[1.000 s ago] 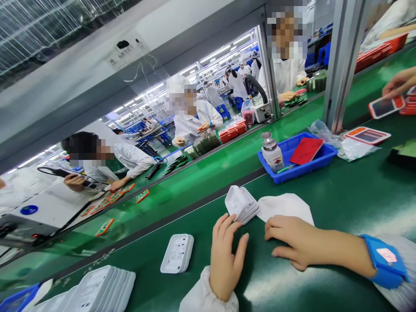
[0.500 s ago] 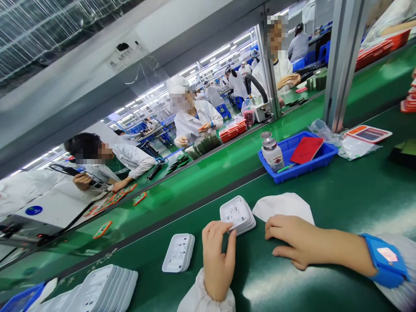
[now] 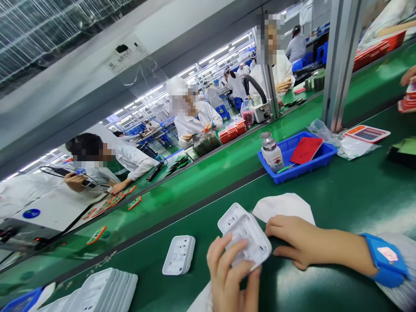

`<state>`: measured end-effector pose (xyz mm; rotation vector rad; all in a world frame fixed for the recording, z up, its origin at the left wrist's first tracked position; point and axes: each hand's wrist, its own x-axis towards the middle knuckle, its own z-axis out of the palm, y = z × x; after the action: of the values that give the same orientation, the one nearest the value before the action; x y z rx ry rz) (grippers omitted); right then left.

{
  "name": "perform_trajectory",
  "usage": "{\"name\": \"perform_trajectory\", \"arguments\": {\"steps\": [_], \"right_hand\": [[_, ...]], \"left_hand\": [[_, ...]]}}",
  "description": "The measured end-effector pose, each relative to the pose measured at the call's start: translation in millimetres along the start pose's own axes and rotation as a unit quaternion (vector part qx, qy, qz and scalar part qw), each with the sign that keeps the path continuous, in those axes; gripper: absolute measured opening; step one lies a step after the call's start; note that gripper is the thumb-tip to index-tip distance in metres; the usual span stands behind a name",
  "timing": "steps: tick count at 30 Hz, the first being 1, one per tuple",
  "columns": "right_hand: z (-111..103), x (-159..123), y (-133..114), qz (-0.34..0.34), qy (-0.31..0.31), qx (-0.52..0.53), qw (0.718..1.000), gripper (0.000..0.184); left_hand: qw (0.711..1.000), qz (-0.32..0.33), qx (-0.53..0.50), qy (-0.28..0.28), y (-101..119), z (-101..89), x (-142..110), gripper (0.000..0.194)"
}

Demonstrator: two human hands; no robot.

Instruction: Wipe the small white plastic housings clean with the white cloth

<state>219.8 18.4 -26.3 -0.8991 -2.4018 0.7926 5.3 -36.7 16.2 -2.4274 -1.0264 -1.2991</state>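
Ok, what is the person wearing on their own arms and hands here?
Both hands are bare, with no gloves. The left hand comes out of a white sleeve with a gathered cuff. The right hand has a bright blue wrist strap carrying a small pale label with pink on it, and behind the strap a white sleeve.

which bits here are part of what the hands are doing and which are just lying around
In hand:
- left hand gripping a white plastic housing
- right hand resting on the green mat, fingers at the housing's edge
- white cloth behind it

Lying about:
- single housing
- row of housings
- blue tray with bottle and red card
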Motion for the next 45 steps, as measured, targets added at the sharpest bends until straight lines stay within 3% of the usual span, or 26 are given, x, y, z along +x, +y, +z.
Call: {"name": "perform_trajectory", "arguments": {"steps": [3,6,9,12,17,20,22,24,28,31,38,45], "right_hand": [[0.0,0.1,-1.0,0.019,0.022,0.040,0.999,0.045],[-0.2,0.8,-0.6,0.045,0.013,0.042,0.998,0.071],[-2.8,2.4,-2.1,0.064,-0.021,0.020,0.998,0.071],[-6.7,3.3,-6.4,0.062,-0.027,0.018,0.998,0.067],[-8.1,0.8,-10.6,0.103,-0.032,0.066,0.992,0.077],[-5.5,0.1,-7.9,0.079,-0.025,0.057,0.995,0.054],[-3.6,0.5,-5.1,0.057,-0.004,0.044,0.997,0.040],[-2.3,1.2,-2.8,0.052,0.014,0.039,0.998,0.035],[-1.6,1.7,-1.5,0.056,0.029,0.049,0.997,0.027],[-1.7,1.6,-2.0,0.075,0.033,0.066,0.994,0.019],[0.4,0.8,0.4,0.093,0.042,0.070,0.992,0.021],[-1.6,2.3,-0.1,0.083,0.045,0.054,0.994,0.022]], "left_hand": [[0.993,-0.022,-0.113,-0.024,12.5,9.3,-6.3,0.006],[0.957,-0.146,-0.223,-0.113,16.5,16.9,-13.8,0.012],[0.916,-0.283,-0.213,-0.187,10.3,19.2,-18.4,0.018],[0.893,-0.334,-0.207,-0.218,-0.4,18.4,-17.3,0.024],[0.901,-0.339,-0.181,-0.202,-8.3,18.4,-11.4,0.022],[0.911,-0.316,-0.181,-0.192,-10.5,20.9,-12.1,0.020],[0.916,-0.304,-0.181,-0.187,-13.4,22.6,-14.3,0.035],[0.913,-0.309,-0.184,-0.193,-16.7,23.7,-16.5,0.049],[0.884,-0.335,-0.231,-0.230,-19.3,23.5,-16.8,0.043],[0.882,-0.335,-0.224,-0.244,-17.4,22.9,-14.3,0.052],[0.900,-0.336,-0.161,-0.226,-15.7,23.8,-11.7,0.036],[0.899,-0.335,-0.171,-0.224,-15.3,23.3,-13.7,0.037]]}}
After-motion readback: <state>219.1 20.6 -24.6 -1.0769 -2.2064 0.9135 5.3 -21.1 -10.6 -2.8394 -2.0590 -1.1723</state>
